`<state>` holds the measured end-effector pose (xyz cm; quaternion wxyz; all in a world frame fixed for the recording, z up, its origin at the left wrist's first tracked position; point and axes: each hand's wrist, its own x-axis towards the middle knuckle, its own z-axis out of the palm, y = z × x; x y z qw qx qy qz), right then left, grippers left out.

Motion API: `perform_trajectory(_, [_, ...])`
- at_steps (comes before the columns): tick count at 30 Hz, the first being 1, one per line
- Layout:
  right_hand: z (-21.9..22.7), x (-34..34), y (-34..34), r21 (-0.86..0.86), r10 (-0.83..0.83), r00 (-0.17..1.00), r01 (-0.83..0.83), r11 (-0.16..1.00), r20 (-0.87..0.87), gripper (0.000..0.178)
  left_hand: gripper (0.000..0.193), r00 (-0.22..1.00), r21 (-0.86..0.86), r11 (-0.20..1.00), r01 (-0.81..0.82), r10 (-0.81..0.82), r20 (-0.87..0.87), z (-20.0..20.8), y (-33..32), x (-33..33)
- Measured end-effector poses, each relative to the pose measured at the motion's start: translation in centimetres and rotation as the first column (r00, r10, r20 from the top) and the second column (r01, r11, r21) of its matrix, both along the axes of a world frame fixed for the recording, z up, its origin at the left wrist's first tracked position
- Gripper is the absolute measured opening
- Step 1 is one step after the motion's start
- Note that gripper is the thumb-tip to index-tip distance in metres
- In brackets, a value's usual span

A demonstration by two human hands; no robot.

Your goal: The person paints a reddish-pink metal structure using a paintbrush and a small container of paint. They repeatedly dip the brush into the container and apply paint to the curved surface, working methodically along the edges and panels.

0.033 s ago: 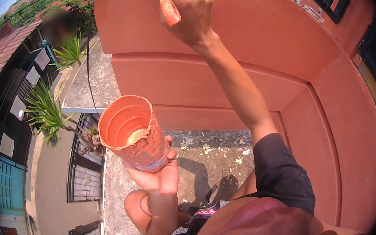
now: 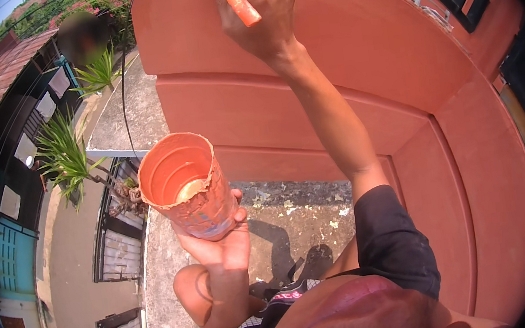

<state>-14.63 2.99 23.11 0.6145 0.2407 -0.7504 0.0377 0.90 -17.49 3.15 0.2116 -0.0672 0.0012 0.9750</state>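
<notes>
Head view: since the earlier frame, nothing has shifted noticeably; both hands and the can hold the same positions. The left hand (image 2: 220,246) is closed around the base of the can (image 2: 186,185), holding it upright and slightly tilted, above the concrete ledge (image 2: 294,218). The can is paint-smeared, with paint at its bottom. The right hand (image 2: 259,18) is raised, clenched on an orange brush handle (image 2: 241,6), against the painted wall (image 2: 354,56).
</notes>
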Motion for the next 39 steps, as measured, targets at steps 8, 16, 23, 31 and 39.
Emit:
perform_trajectory(8, [0.2,5.1,10.2,-0.473,0.073,0.957,-0.204,0.857,-0.282,0.014,0.058,1.000,0.020,1.000,-0.009,0.009,-0.023,0.4,-0.4,-0.7])
perform_trajectory(16, [-1.2,7.8,10.4,-0.515,-0.438,0.817,0.210,0.831,-0.375,0.018,0.058,0.998,0.048,0.998,-0.050,0.052,-0.044,0.5,-2.2,-1.0])
perform_trajectory(23, [-4.5,-2.7,1.0,-0.155,-0.491,0.813,0.467,0.871,-0.312,0.017,0.060,0.996,0.019,0.996,-0.085,0.085,-0.020,1.0,-3.2,-1.2])
perform_trajectory(31, [-4.5,-8.1,-8.1,-0.020,-0.078,0.991,0.077,0.997,-0.112,0.031,0.064,0.997,-0.024,0.997,-0.073,0.073,-0.012,1.4,-3.6,-0.7])
perform_trajectory(39, [-2.4,-3.9,0.4,-0.318,0.232,0.963,-0.265,0.910,-0.138,0.017,0.060,0.990,-0.066,0.996,-0.061,0.069,0.125,3.0,-4.0,-0.7])
